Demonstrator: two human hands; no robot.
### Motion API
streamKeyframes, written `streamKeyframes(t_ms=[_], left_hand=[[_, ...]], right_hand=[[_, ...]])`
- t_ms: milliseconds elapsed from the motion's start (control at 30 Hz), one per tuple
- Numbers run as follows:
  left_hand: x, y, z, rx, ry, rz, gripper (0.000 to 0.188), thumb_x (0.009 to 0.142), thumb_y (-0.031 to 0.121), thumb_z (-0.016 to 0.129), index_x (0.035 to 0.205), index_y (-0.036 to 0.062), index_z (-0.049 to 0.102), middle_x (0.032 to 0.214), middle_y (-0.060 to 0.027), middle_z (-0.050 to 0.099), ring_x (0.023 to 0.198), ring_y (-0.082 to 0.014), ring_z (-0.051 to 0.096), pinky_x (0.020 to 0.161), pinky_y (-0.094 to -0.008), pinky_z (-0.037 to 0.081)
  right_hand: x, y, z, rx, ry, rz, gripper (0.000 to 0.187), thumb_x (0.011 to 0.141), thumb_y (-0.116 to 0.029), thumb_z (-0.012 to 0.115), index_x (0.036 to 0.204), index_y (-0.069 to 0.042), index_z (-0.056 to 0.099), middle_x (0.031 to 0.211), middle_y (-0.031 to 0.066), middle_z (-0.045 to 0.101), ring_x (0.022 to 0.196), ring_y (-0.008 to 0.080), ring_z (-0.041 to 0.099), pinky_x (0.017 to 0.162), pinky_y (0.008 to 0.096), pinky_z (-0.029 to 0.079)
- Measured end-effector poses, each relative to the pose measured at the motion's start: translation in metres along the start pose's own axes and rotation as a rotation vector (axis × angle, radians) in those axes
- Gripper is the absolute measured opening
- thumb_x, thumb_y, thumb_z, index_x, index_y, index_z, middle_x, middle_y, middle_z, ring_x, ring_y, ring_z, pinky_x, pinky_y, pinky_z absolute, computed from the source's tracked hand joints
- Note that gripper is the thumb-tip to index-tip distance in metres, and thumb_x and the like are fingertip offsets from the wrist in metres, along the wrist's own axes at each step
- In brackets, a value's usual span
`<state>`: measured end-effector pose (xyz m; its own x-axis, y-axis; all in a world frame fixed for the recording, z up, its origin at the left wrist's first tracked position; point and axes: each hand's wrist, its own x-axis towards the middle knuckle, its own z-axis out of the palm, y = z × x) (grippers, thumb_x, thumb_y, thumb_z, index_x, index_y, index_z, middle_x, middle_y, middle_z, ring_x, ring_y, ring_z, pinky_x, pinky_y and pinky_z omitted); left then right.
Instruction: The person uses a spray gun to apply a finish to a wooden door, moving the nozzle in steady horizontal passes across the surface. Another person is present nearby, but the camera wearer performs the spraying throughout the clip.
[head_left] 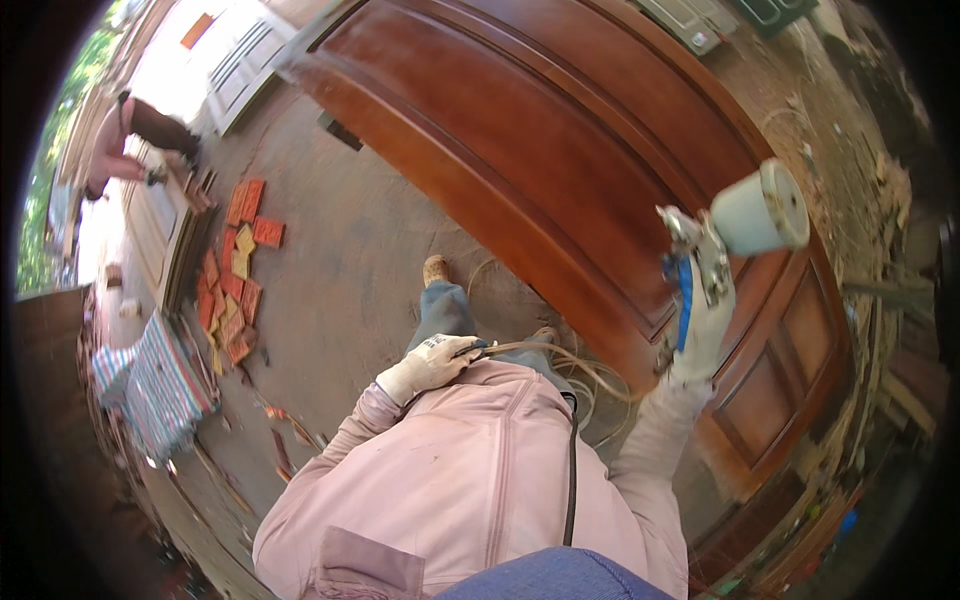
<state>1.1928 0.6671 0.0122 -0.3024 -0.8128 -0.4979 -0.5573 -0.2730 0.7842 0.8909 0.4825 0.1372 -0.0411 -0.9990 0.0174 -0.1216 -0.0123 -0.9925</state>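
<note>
Well out to the person's right, the right hand, in an off-white work glove, is closed around a silver metal spray gun. The gun carries a pale, round, translucent cup on its outer side, just beyond the fingers. Past the gun, and spreading ahead and leftward of this hand, lies a large reddish-brown wooden door with raised moulding and a glossy finish; whether the gun touches it cannot be told from this angle.

Near the waist, the left hand, gloved in the same off-white, is curled around a thin tan hose, which loops away to the right of that hand. The front of a pale pink jacket fills the space just behind it.

Farther off, ahead and to the left of the left hand, flat red and yellow rectangular blocks are scattered on a grey-brown floor. A striped blue, white and red woven sheet lies crumpled left of the same hand. Well beyond the blocks, a person in pink and dark clothing bends over wooden panels.
</note>
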Motion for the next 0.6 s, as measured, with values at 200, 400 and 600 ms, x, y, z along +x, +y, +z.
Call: streamKeyframes(t_ms=[200, 400, 600], left_hand=[[0.004, -0.059, -0.107, -0.105, 0.062, 0.004, 0.025, 0.097, 0.018, 0.055, 0.109, -0.0028, 0.062, 0.076, -0.0146, 0.063, 0.064, -0.0239, 0.058, 0.062, -0.0349, 0.048], [0.013, -0.079, -0.168, -0.082, 0.021, 0.096, 0.027, 0.095, 0.018, 0.058, 0.109, -0.0041, 0.063, 0.081, -0.0174, 0.064, 0.071, -0.0275, 0.060, 0.066, -0.0373, 0.049], [0.027, -0.099, -0.174, -0.005, 0.010, 0.217, 0.031, 0.094, 0.023, 0.061, 0.112, -0.0021, 0.064, 0.101, -0.0207, 0.068, 0.094, -0.0354, 0.065, 0.080, -0.0403, 0.053]], right_hand=[[0.082, 0.013, 0.098, 0.126, 0.126, 0.048, 0.032, 0.094, -0.013, 0.062, 0.125, -0.004, 0.061, 0.094, 0.0050, 0.069, 0.072, 0.0080, 0.064, 0.061, 0.0225, 0.051], [0.061, 0.011, 0.105, -0.093, 0.373, 0.113, 0.030, 0.094, -0.011, 0.061, 0.123, -0.002, 0.062, 0.096, 0.0047, 0.068, 0.071, 0.0097, 0.064, 0.061, 0.0236, 0.054], [0.047, -0.014, 0.145, -0.291, 0.523, 0.074, 0.027, 0.093, -0.012, 0.064, 0.117, 0.001, 0.063, 0.092, 0.0052, 0.068, 0.071, 0.0106, 0.064, 0.062, 0.0247, 0.052]])
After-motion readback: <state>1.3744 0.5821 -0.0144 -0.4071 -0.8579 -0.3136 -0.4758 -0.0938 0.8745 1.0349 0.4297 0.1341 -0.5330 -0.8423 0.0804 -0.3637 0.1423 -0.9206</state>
